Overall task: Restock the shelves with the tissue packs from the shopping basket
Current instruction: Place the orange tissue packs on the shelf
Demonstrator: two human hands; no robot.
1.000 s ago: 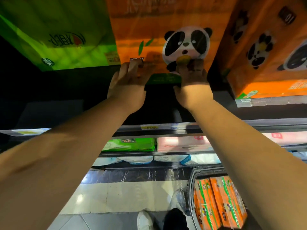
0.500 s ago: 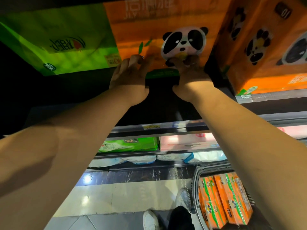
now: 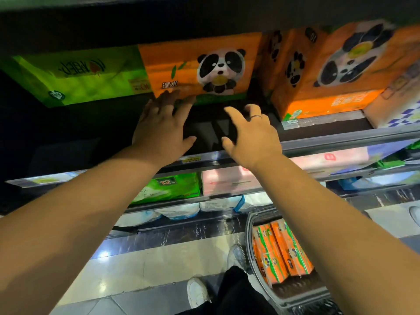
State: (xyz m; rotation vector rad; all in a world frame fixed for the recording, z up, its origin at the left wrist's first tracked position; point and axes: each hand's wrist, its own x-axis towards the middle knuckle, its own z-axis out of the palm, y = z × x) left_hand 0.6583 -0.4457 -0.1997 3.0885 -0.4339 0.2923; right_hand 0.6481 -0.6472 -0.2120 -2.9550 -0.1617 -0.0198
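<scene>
Fingers (image 3: 168, 103) of the left hand (image 3: 161, 130) are straight and spread, their tips against the lower front edge of the orange panda tissue pack (image 3: 197, 71). The right hand (image 3: 252, 137) hovers just right of the left one, over the dark shelf board; its fingers are loosely curled and apart, hold nothing, and stop short of the pack. A ring (image 3: 256, 116) sits on one of them.

The panda pack stands far back on the upper shelf (image 3: 341, 138), its printed face turned toward the camera. It is just beside a green pack (image 3: 79, 78) on its left, while more orange panda packs (image 3: 318, 71) stand to its right with a dark gap between.

Below the shelf rail, the lower shelves hold a green pack marked 12 (image 3: 168, 185) and a pink pack (image 3: 227, 181) side by side. Near right on the floor stands the shopping basket (image 3: 248, 226), with orange tissue packs (image 3: 281, 253) lying inside. A white shoe (image 3: 197, 292) shows on the tiles just left of the basket.
</scene>
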